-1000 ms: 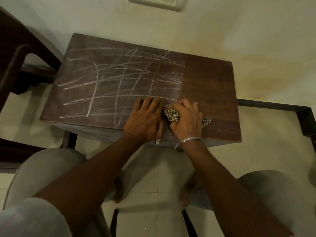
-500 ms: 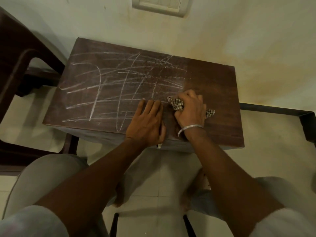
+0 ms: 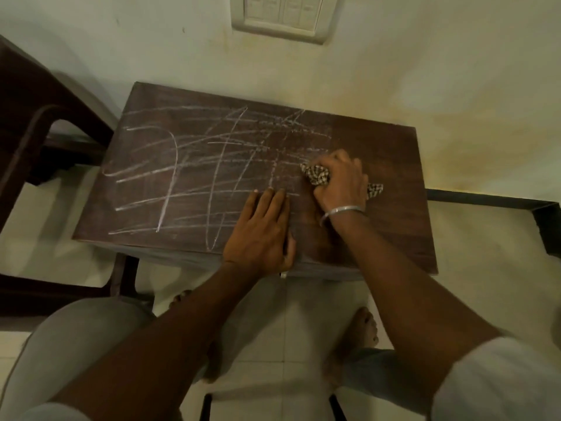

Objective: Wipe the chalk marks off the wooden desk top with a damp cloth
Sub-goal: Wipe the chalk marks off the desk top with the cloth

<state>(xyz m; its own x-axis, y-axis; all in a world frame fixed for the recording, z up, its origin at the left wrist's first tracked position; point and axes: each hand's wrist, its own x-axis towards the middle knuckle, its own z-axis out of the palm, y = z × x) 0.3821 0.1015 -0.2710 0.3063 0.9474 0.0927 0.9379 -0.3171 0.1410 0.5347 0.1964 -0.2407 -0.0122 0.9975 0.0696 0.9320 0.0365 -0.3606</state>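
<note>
The person is wiping the brown wooden table [image 3: 391,214] with a small checked cloth [image 3: 317,175]. The right hand [image 3: 341,180] is squeezing the cloth in a tight bunch and is pressing it down on the table top, right at the edge of the chalk marks [image 3: 212,165]. The left hand [image 3: 262,235] is lying flat with its fingers together, holding nothing, and it looks like it is keeping the table steady near the front edge. The right part of the table is looking clean and dark, while white chalk lines are covering the middle and left part. So the wiping step is going on, and most of the job seems to be waiting. Next, the cloth probably needs to be pushed left across the lines, with a firm press, and the left hand is sitting on some marks, so it will likely need to move away.
</note>
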